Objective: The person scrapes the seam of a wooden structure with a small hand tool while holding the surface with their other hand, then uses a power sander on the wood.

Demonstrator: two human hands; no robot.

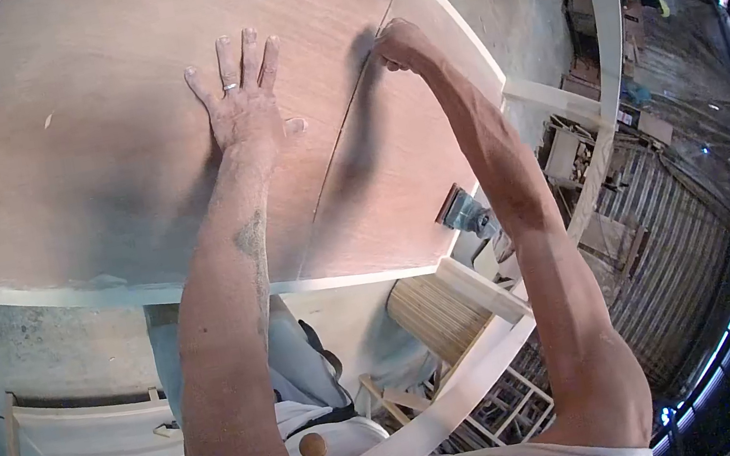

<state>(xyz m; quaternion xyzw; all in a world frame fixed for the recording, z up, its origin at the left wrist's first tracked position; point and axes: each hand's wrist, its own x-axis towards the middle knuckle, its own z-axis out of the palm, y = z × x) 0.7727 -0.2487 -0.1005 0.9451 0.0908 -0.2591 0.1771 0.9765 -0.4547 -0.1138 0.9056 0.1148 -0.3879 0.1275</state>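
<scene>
A large plywood panel with a pale edge strip fills the upper left of the view. My left hand lies flat on it, fingers spread, a ring on one finger. A thin dark seam runs slantwise across the panel. At the seam's upper end is my right hand, with its fingers curled into a fist. Whatever it may hold is hidden by the fingers. Below my right forearm, at the panel's edge, rests a power tool with a flat dark pad, which looks like a sander.
A pale wooden frame passes along the right of the panel. Wood scraps and a corrugated sheet lie beyond it. A slatted wooden piece stands below the panel, and a white shelf-like frame is at lower left.
</scene>
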